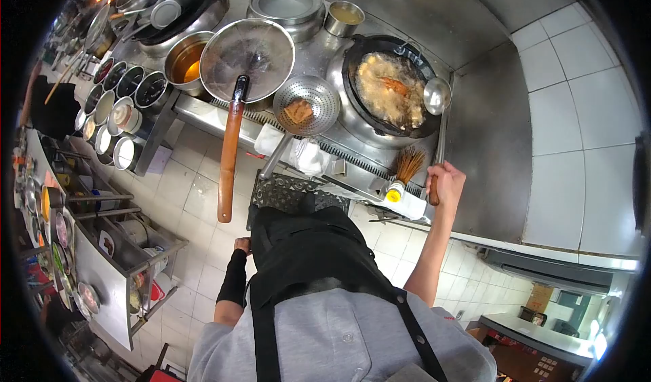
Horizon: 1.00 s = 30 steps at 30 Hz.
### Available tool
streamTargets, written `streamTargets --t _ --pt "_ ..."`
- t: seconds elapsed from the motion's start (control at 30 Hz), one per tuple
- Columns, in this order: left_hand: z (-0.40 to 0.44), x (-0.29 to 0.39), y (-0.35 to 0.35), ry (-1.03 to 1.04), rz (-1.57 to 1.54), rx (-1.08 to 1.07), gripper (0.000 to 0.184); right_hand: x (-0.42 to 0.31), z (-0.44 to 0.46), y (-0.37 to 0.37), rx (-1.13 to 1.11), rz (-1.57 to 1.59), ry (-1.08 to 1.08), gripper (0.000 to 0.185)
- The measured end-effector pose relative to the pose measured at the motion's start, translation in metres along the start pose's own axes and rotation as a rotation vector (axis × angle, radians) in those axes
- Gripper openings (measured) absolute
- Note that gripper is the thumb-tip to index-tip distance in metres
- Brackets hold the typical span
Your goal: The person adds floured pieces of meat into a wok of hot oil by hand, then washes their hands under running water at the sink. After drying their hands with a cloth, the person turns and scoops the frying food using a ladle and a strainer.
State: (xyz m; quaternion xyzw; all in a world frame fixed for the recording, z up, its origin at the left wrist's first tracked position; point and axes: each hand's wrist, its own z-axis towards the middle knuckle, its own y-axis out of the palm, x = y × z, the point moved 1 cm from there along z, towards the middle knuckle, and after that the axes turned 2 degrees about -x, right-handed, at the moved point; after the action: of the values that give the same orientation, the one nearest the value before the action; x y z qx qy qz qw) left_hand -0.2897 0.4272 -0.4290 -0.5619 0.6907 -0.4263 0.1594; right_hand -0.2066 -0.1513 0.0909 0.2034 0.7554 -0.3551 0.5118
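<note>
My right hand [446, 182] is closed around the wooden handle of a metal ladle [437, 96]. The ladle's round bowl is over the right rim of a black wok [351, 89]. Pale, foamy oil bubbles in the wok around a reddish-brown piece of food [395, 85]. Below my right hand's left side stand a bamboo brush [409, 165] and a yellow-topped container [394, 195] at the stove's front edge. My left hand [243, 245] hangs low beside my dark apron, away from the stove; its fingers are mostly hidden.
Left of the wok lie a perforated strainer [324, 110] with brown pieces in it and a large mesh skimmer [247, 60], its wooden handle jutting past the stove edge. Behind are a pot [286, 3] and a metal cup [345, 17]. Seasoning containers [150, 90] line the left.
</note>
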Motion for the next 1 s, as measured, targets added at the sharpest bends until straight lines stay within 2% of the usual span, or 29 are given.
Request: streamTargets --t 0.17,0.2,0.3,0.33,0.4,0.43,0.5,0.53,0.57,0.63,0.73,0.83,0.93,1.0 --pt "0.005 -0.001 -0.011 0.013 0.072 -0.035 0.037 0.028 -0.014 0.008 0.067 -0.116 0.029 0.002" --pt "0.011 -0.006 -0.006 0.026 0.031 -0.052 0.038 0.032 -0.016 0.009 0.001 -0.108 0.060 0.006" --pt "0.025 -0.013 0.007 0.049 -0.034 -0.014 0.038 0.042 -0.017 0.010 -0.053 0.112 0.117 0.006" --pt "0.029 -0.011 0.010 0.065 -0.026 0.025 0.037 0.040 -0.020 0.009 -0.010 0.273 0.154 0.007" --pt "0.039 -0.008 0.012 0.092 -0.011 0.104 0.035 0.060 -0.003 -0.004 -0.102 0.654 0.316 0.009" --pt "0.043 -0.007 0.011 0.068 0.032 0.062 0.033 0.071 0.006 -0.010 -0.153 0.843 0.395 0.010" --pt "0.049 -0.003 0.011 0.012 0.114 -0.021 0.031 0.064 0.004 -0.012 -0.242 0.874 0.394 0.011" --pt "0.048 -0.004 0.011 0.011 0.000 0.016 0.027 0.062 0.003 -0.011 -0.259 0.882 0.384 0.012" --pt "0.048 -0.002 0.010 0.018 0.045 -0.005 0.026 0.057 0.001 -0.009 -0.276 0.888 0.375 0.013" --pt "0.043 0.007 0.005 0.034 0.137 -0.049 0.023 0.042 0.007 -0.006 -0.277 0.803 0.349 0.012" --pt "0.024 0.022 -0.012 0.022 -0.076 0.096 0.017 0.017 0.022 0.007 -0.243 0.592 0.250 0.011" --pt "0.018 0.030 -0.013 -0.174 -0.425 0.117 0.015 -0.006 0.043 0.027 -0.194 0.439 0.125 0.008" --pt "0.009 0.037 -0.013 -0.278 -0.711 0.074 0.013 -0.022 0.042 0.031 -0.174 0.277 0.014 0.007" --pt "0.005 0.037 -0.002 -0.194 -0.520 0.089 0.014 -0.028 0.034 0.031 -0.099 0.159 -0.033 0.005"
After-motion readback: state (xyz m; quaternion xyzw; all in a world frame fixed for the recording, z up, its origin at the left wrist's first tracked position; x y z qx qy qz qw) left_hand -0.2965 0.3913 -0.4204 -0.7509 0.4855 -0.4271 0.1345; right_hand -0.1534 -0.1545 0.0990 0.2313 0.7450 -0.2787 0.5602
